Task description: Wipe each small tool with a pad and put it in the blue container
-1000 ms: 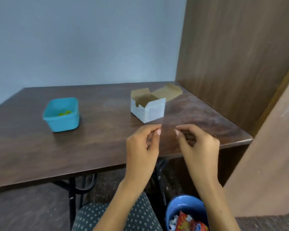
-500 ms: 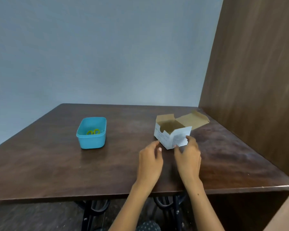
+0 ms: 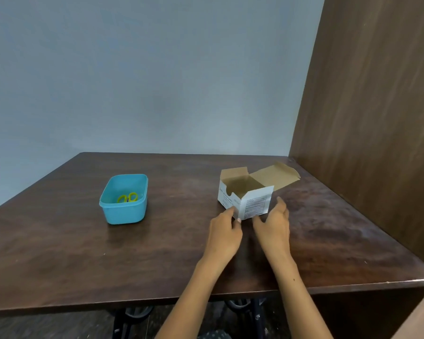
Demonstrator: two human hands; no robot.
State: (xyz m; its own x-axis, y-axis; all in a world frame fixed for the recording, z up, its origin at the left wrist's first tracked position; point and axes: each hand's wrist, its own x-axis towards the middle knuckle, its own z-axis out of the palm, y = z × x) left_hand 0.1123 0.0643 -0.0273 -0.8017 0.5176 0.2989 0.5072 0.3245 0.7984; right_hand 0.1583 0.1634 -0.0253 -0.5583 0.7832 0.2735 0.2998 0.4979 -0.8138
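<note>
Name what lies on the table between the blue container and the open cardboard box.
Nothing: in the head view, bare table separates the blue container from the open cardboard box.

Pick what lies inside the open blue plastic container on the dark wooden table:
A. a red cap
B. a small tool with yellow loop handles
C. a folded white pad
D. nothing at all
B: inside the blue plastic container, two yellow loop handles of a small tool show against its floor, like small scissors; no pad or cap is visible there.
</note>
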